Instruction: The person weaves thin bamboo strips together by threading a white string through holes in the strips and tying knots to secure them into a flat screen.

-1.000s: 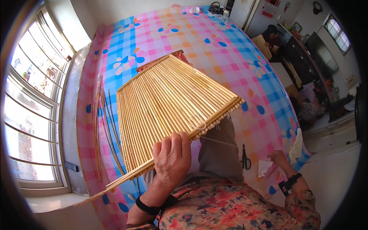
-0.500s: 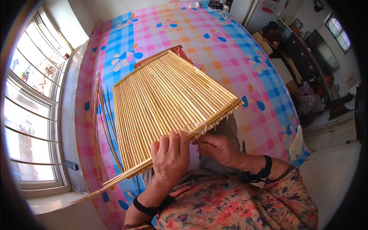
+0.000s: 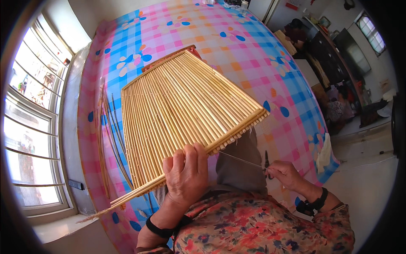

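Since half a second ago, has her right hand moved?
Yes. The right hand has pulled rightward, away from the mat's near edge, drawing a thread taut.

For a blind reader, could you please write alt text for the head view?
A left hand grips the near edge of a flat mat of pale reed stalks over a pink-and-blue checked tablecloth, while the right hand pulls a thin thread taut.

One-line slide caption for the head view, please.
Left hand steadies a flat mat of pale bound reeds over a pink-and-blue checked tablecloth while right hand pulls a thin thread taut.
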Demonstrator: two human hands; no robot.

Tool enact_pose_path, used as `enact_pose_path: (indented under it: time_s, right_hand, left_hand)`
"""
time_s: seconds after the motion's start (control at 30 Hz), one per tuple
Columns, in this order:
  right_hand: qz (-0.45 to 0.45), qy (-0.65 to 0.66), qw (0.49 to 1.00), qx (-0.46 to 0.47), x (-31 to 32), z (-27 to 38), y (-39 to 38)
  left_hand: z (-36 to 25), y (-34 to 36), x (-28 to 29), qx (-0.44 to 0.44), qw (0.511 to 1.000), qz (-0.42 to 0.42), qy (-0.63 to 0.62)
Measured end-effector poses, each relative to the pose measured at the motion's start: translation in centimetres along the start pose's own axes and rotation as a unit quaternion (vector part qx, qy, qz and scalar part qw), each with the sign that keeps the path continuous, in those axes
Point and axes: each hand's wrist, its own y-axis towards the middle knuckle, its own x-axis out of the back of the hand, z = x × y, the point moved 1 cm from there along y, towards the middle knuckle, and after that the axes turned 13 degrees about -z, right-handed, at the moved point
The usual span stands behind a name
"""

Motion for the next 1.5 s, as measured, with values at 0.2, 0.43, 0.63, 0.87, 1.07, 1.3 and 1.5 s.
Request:
enact_pose_path:
  time_s: [0.2, 0.43, 0.63, 0.87, 1.07, 1.3, 1.5]
  right_hand:
    - [0.030, 0.223, 0.819, 0.528, -3.7, 11.5, 3.1]
    - [0.138, 0.293, 0.789, 0.523, -9.7, 12.4, 3.3]
    - [0.125, 0.242, 0.816, 0.509, -10.7, 10.9, 3.0]
    - [0.068, 0.275, 0.814, 0.507, -9.7, 10.5, 2.3]
    - [0.042, 0.275, 0.793, 0.541, -9.5, 10.5, 2.1]
    - [0.014, 0.290, 0.834, 0.470, -4.6, 7.8, 1.9]
    - [0.012, 0.285, 0.828, 0.482, -3.7, 7.7, 2.2]
  left_hand:
    - [1.3, 0.9, -0.1, -0.089, 0.996, 0.015, 0.023]
    - [0.1, 1.4, -1.6, -0.127, 0.990, 0.055, 0.007]
    - [-0.1, 0.7, -3.2, -0.133, 0.988, 0.029, 0.073]
    - [0.0, 2.0, -4.1, -0.132, 0.987, 0.012, 0.093]
    - [0.1, 2.0, -3.6, -0.095, 0.992, -0.001, 0.081]
    - [0.7, -0.7, -1.3, -0.070, 0.992, 0.095, 0.054]
    - [2.0, -1.5, -0.2, -0.145, 0.984, 0.068, 0.072]
